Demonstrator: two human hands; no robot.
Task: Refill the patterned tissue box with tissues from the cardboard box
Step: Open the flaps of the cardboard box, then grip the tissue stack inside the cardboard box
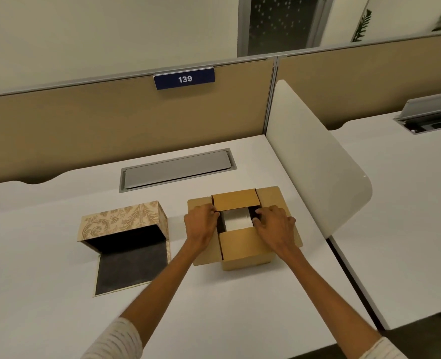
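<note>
1. Cardboard box is sitting on the white counter, right of centre, with all four top flaps folded outward and open
2. White tissues are showing inside the box opening, lying between the two hands
3. Left hand is resting on the left side of the opening, fingers curling over the inner edge and dipping down beside the tissue stack
4. Left grip is half closed, fingertips hidden in the gap, so cannot tell whether they are actually pinching the tissues
5. Right hand is mirroring it on the right side of the opening, fingers bent down into the dark gap next to the stack
6. Right grip is also partly curled, contact with the tissues hidden by the box edge, cannot tell
7. Tissues are sitting low in the box, flanked left and right by the two grips, not lifted above the flaps
8. Patterned tissue box is lying on the counter just left of the cardboard box, apart from both hands, its lid hanging open toward the camera and showing a dark interior
9. Grey cable hatch is sitting flush in the counter behind both boxes, below the tan partition with the blue 139 tag
10. Light striped sleeves are showing at the bottom edge on both arms
</note>
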